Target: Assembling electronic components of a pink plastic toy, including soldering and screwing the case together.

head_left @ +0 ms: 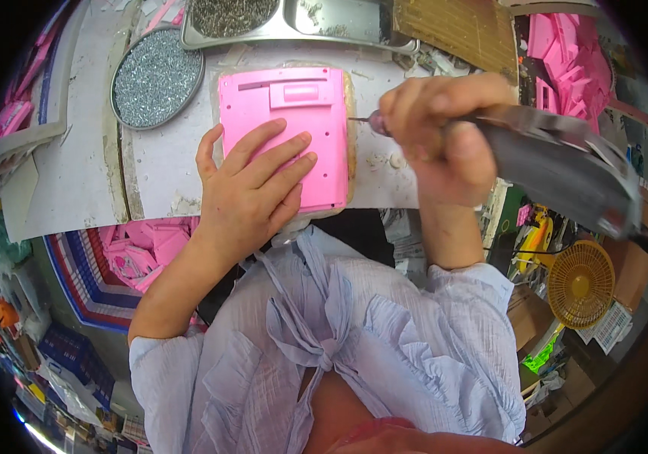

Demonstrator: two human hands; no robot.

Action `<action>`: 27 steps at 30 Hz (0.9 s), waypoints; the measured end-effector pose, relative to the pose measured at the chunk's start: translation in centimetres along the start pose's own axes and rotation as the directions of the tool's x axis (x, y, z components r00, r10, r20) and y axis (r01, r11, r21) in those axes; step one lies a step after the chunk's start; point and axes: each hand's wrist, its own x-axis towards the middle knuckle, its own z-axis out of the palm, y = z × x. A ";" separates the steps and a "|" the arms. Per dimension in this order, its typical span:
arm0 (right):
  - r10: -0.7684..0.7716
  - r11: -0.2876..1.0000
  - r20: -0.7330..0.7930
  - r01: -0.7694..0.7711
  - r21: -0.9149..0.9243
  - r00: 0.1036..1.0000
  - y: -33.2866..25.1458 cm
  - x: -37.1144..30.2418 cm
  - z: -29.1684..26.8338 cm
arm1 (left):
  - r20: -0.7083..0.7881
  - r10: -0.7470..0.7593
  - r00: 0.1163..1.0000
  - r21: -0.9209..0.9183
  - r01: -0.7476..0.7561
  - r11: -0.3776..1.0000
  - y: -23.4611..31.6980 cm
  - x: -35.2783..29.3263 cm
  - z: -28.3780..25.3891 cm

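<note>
Workbench (74, 174) seen from above, covered in white paper, with a pink plastic housing panel (286, 129) lying flat on a padded block near the middle of the front edge. The left hand (252, 181) rests on the panel's lower half, fingers spread and pressing down flat, gripping nothing. The right hand (437, 129) is wrapped tight around a grey powered screwdriver (558, 163), whose thin bit (359, 119) points left, its tip at the panel's right edge.

To drive a screw well here, the bit probably needs to sit squarely in the screw head before the tool runs, while the flat left palm keeps the panel from sliding or twisting on the block.

At the back left of the bench sits a round metal tray of small silvery screws (156, 77). Beside it, along the back edge, a rectangular steel tray (316, 23) holds more small metal parts in its left compartment.

No labels or signs can be made out. A blue-rimmed bin of pink plastic parts (142, 253) lies below the bench's front left corner, more pink parts (566, 57) are heaped beyond the right end, and a small yellow fan (581, 284) stands lower right.
</note>
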 end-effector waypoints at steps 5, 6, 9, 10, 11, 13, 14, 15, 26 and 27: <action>0.038 0.996 0.049 -0.034 -0.084 0.998 -3.2 -0.4 -0.3 | -0.080 -0.065 0.995 -0.117 0.055 0.992 -1.5 1.8 0.5; 0.042 0.996 0.050 -0.038 -0.084 0.998 -3.2 -0.6 -0.1 | -0.142 -0.105 0.984 -0.046 0.099 0.994 -1.6 3.6 -0.1; 0.027 0.999 0.045 -0.025 -0.039 0.999 -2.7 -0.2 0.3 | -0.186 0.042 0.982 0.112 -0.021 0.993 -4.0 6.2 -0.7; 0.012 1.000 0.041 -0.012 -0.020 0.999 -2.8 -0.1 0.4 | -0.172 0.130 0.977 0.163 -0.101 0.981 -4.7 6.2 -1.3; -0.005 1.000 0.033 0.005 -0.004 0.999 -2.8 -0.1 0.4 | -0.244 0.075 0.967 0.041 -0.067 0.997 -5.0 5.2 -2.2; -0.097 0.995 0.019 0.097 0.012 0.995 -3.2 0.1 -0.8 | -0.357 -0.033 0.933 -0.189 -0.037 0.981 -5.3 2.4 -5.2; -0.138 0.990 0.003 0.138 0.002 0.990 -3.6 0.1 -1.4 | -0.439 -0.025 0.898 -0.158 -0.050 0.986 -6.4 -0.5 -7.0; -0.138 0.990 -0.004 0.138 -0.002 0.990 -4.1 -0.2 -2.3 | -0.579 -0.125 0.805 -0.174 0.027 0.984 -8.1 -5.5 -7.1; -0.022 0.999 -0.180 0.017 -0.030 0.983 -2.1 4.0 -3.7 | -0.071 -0.668 -0.741 -0.952 0.251 -0.177 -14.7 -54.0 12.3; -0.006 0.998 -0.213 -0.006 -0.059 0.977 -2.1 4.5 -3.6 | -0.340 -0.643 -0.686 -0.711 0.635 -0.301 -15.8 -52.7 11.3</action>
